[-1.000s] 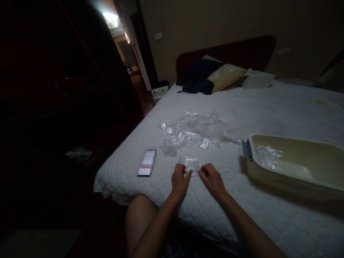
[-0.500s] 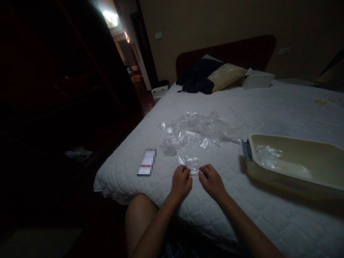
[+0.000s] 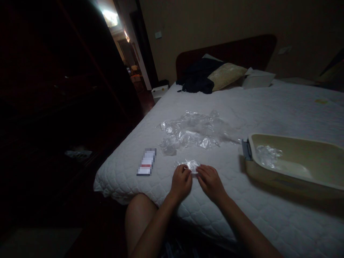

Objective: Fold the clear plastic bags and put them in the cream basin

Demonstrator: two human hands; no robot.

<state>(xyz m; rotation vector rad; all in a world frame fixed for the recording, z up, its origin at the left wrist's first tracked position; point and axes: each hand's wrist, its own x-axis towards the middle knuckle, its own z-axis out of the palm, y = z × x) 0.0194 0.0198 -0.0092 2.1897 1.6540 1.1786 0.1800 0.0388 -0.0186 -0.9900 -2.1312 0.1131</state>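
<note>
Both my hands rest on the near edge of a white quilted bed [image 3: 268, 107]. My left hand [image 3: 181, 182] and my right hand [image 3: 210, 182] are close together, each with fingers curled and pinching a small clear plastic bag [image 3: 189, 164] that lies crumpled between and just beyond them. A loose pile of several more clear plastic bags [image 3: 192, 132] is spread on the quilt farther out. To my right stands a beige plastic basin [image 3: 295, 179] with a crumpled clear bag [image 3: 266, 154] inside it.
A small white pack with a red stripe [image 3: 146, 167] lies left of my hands. At the head of the bed are dark clothes [image 3: 197, 77], a yellow pillow [image 3: 225, 75] and a white box [image 3: 258, 79]. My bare knee [image 3: 139, 218] is below the bed edge. The room to the left is dark.
My hands have drawn closer together, and the small bag between them has gone from flatter and wider to bunched and narrower.
</note>
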